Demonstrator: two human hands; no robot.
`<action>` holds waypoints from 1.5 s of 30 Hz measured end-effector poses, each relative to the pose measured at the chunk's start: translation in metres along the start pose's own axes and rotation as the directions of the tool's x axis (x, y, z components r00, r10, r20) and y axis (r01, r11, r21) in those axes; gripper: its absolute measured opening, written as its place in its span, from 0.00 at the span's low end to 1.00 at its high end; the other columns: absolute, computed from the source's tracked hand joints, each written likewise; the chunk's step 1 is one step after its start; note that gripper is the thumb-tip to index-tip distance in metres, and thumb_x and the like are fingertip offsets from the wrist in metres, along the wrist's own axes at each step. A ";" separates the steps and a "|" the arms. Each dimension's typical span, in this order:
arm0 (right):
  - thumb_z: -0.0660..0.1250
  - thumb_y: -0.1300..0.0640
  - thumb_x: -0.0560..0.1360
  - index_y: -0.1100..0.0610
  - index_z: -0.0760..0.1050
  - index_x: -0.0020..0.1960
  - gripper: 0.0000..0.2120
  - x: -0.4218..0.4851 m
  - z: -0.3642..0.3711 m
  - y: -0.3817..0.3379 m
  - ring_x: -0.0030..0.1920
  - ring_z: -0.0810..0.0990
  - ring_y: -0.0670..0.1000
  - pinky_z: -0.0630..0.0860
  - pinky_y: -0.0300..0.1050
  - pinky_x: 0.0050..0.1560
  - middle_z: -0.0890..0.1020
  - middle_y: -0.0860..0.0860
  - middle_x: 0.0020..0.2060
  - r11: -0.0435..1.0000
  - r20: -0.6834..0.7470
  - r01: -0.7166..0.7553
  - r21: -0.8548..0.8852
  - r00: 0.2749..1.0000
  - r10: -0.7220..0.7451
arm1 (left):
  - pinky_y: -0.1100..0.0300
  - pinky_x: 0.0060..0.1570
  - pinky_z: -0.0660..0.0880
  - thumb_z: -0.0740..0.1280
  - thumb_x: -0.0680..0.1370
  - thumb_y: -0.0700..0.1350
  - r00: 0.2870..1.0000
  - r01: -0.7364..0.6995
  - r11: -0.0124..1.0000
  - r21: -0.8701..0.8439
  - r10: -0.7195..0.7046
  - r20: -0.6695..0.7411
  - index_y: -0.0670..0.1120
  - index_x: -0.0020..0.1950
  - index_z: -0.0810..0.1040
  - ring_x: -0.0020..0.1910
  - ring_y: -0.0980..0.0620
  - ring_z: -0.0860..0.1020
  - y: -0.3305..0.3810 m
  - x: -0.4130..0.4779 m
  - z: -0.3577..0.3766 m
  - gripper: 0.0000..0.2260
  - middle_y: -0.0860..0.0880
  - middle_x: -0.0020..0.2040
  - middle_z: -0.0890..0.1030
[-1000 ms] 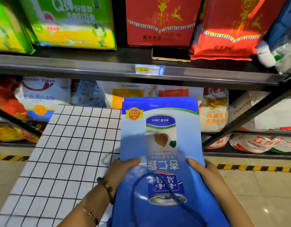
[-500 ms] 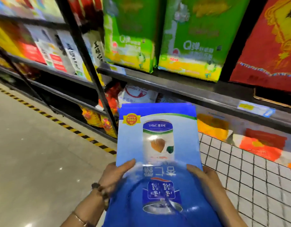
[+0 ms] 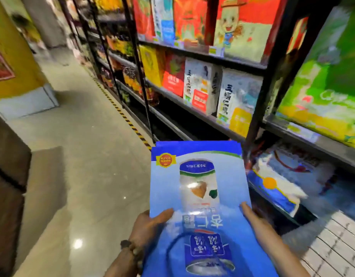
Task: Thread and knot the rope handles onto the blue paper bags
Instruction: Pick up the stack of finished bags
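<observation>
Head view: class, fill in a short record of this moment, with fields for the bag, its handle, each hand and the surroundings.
Bag: blue paper bag, flat, held in the air, print upside down
Handle: dark blue rope handle lying looped on the bag's near end
Left hand: grips the bag's left edge, thumb on top
Right hand: holds the bag's right edge
Surroundings: shelves of boxed goods at right, shiny floor at left

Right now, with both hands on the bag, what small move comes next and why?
Probably set the blue paper bag aside as finished: a rope handle loops across it, and left hand and right hand grip its sides, holding it above the floor.
</observation>
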State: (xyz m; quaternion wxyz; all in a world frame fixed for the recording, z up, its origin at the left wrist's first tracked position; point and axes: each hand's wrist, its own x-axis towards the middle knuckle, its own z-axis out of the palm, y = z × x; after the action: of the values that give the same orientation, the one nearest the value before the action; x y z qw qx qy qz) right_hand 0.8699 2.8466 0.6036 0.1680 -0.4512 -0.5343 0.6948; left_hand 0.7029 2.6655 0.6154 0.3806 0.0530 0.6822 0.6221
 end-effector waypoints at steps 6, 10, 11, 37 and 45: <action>0.62 0.58 0.77 0.66 0.79 0.46 0.12 0.074 0.100 -0.017 0.34 0.81 0.46 0.76 0.32 0.35 0.84 0.51 0.32 0.989 0.090 0.018 -0.147 0.996 -0.005 | 0.62 0.43 0.79 0.71 0.71 0.45 0.996 -0.042 0.999 -0.030 0.040 -0.077 0.40 0.39 0.83 0.40 0.54 0.83 0.026 0.070 -0.081 0.08 0.48 0.38 0.85; 0.61 0.59 0.77 0.61 0.79 0.40 0.11 0.129 0.167 -0.038 0.32 0.75 0.45 0.70 0.27 0.25 0.80 0.47 0.31 0.991 0.135 0.016 -0.135 0.991 0.002 | 0.51 0.57 0.74 0.64 0.76 0.48 0.997 0.016 0.997 -0.077 -0.021 -0.068 0.38 0.46 0.84 0.51 0.47 0.81 0.048 0.136 -0.132 0.14 0.43 0.46 0.84; 0.61 0.59 0.77 0.60 0.78 0.40 0.11 0.144 0.185 -0.044 0.32 0.75 0.44 0.70 0.27 0.25 0.79 0.46 0.31 0.991 0.141 0.010 -0.132 0.990 0.009 | 0.52 0.58 0.73 0.64 0.76 0.48 0.997 0.005 0.998 -0.064 -0.011 -0.083 0.38 0.46 0.83 0.51 0.47 0.81 0.055 0.156 -0.145 0.15 0.44 0.46 0.84; 0.61 0.44 0.74 0.57 0.78 0.50 0.17 0.504 0.608 -0.201 0.34 0.84 0.58 0.79 0.48 0.39 0.85 0.58 0.39 0.923 0.007 -0.344 0.172 0.937 0.348 | 0.60 0.36 0.70 0.68 0.71 0.56 0.999 0.022 0.962 0.272 -0.012 -0.041 0.39 0.38 0.80 0.35 0.50 0.74 0.314 0.679 -0.418 0.19 0.44 0.36 0.79; 0.58 0.47 0.77 0.55 0.76 0.52 0.14 0.607 0.658 -0.215 0.42 0.80 0.49 0.73 0.47 0.55 0.82 0.49 0.46 0.970 -0.193 -0.221 0.104 0.952 0.237 | 0.67 0.24 0.67 0.64 0.77 0.51 0.988 0.083 0.930 0.359 -0.125 0.095 0.45 0.31 0.75 0.27 0.54 0.71 0.351 0.819 -0.417 0.16 0.50 0.29 0.76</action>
State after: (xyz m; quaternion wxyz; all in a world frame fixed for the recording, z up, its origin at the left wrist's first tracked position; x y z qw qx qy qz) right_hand -0.0398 2.9718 0.5384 0.1583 -0.5717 -0.4297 0.6808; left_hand -0.2587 2.8524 0.5295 0.4364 0.1204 0.7615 0.4638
